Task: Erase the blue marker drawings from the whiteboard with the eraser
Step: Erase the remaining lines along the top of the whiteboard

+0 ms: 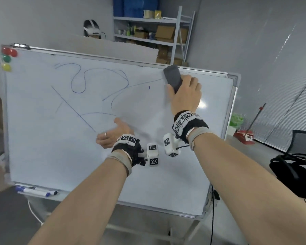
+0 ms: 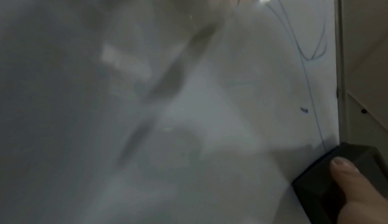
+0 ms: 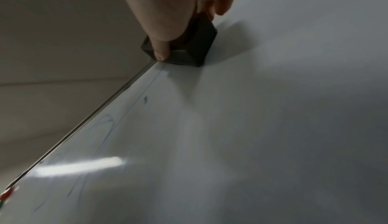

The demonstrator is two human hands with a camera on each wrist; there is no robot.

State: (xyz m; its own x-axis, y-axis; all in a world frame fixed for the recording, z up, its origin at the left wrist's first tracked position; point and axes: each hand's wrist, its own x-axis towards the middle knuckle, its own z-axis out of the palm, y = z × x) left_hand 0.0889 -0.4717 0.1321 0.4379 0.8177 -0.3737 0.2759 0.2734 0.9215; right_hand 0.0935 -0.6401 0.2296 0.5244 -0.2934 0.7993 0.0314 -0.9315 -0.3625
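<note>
A whiteboard stands tilted on a frame, with blue marker lines looping and crossing over its upper left half and a small blue dash near the top. My right hand grips a dark grey eraser pressed flat on the board at its top edge, right of centre. In the right wrist view the eraser sits at the end of a thin blue line, my thumb along its side. My left hand rests open against the board's middle, palm up, a ring on one finger.
Red, green and yellow magnets sit in the board's top left corner. Markers lie in the tray at the bottom left. A metal shelf with boxes stands behind; a black chair and a red dustpan are at the right.
</note>
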